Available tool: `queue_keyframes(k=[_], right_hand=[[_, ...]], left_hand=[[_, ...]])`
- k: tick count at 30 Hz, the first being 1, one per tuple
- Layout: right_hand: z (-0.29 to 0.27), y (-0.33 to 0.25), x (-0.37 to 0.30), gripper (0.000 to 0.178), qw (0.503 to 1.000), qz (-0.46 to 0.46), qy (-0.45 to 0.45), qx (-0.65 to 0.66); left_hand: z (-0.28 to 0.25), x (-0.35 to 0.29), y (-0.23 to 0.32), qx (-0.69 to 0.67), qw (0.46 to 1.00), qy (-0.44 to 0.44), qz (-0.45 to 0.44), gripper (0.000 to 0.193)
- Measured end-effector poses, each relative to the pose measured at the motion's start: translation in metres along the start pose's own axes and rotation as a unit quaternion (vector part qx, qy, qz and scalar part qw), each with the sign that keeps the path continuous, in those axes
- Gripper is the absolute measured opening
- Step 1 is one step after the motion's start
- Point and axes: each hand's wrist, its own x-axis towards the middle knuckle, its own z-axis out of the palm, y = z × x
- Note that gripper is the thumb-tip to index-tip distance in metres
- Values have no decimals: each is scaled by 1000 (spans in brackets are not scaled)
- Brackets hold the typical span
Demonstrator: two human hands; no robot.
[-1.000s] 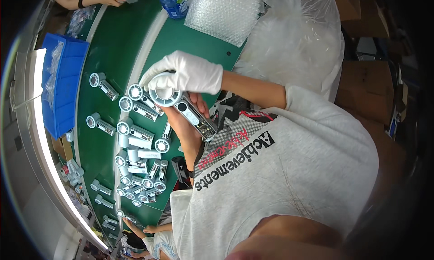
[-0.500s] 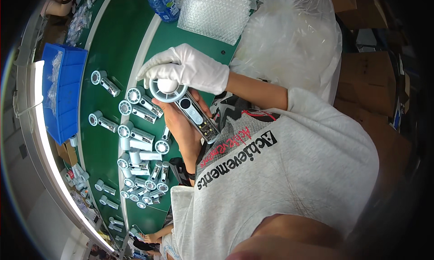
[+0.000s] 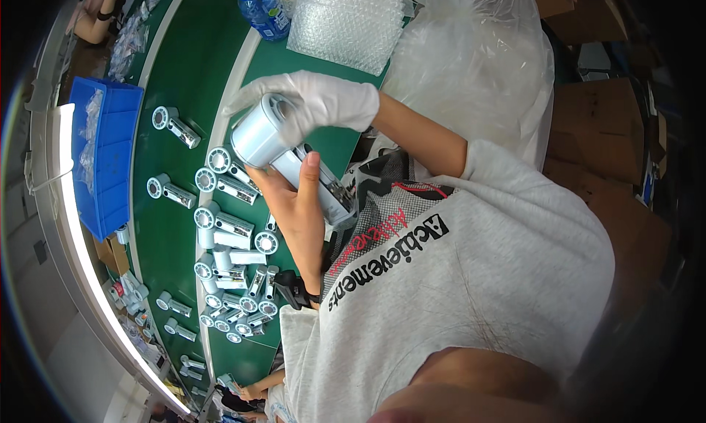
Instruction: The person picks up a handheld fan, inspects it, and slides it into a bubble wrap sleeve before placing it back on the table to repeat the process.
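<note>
In left hand [image 3: 296, 211], fan [image 3: 256, 134] near table edge [image 3: 348, 145]

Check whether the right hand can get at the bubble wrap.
Likely yes: bubble wrap lies near the right hand, only table between; that hand is at the fan, but the left hand grips it.

The scene is fairly bright, with a strip lamp [image 3: 65, 143] blown out to plain white along the left side. Pale highlights speckle the bubble wrap [image 3: 346, 26] and the clear plastic bag [image 3: 471, 77] toward the top. At the right, the cardboard boxes [image 3: 597, 118] sink into brownish shadow. Fisheye distortion bows the long edges of the green bench [image 3: 187, 62], and the corners fall off to black, with a bluish fringe at the lower left. The gloved right hand [image 3: 316, 103] is slightly soft at the fingers; small details at lower left smear together.
</note>
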Motion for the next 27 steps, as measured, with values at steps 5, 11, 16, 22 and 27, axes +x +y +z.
queue_keyframes(k=[5,11,16,22,27], right_hand=[[11,-14,-7,28,991,-45,15,-126],[17,-19,-2,45,994,50,77,-50],[18,-6,-3,45,993,-3,29,113],[16,-16,1,46,975,56,-182,-118],[1,15,3,38,989,-40,-108,-97]], left_hand=[[-1,4,9,3,1000,-8,5,67],[6,4,2,15,998,53,23,71],[-10,16,-30,-15,979,72,188,60],[-44,25,-65,-568,782,-258,6,58],[-8,36,-27,-517,835,60,-177,48]])
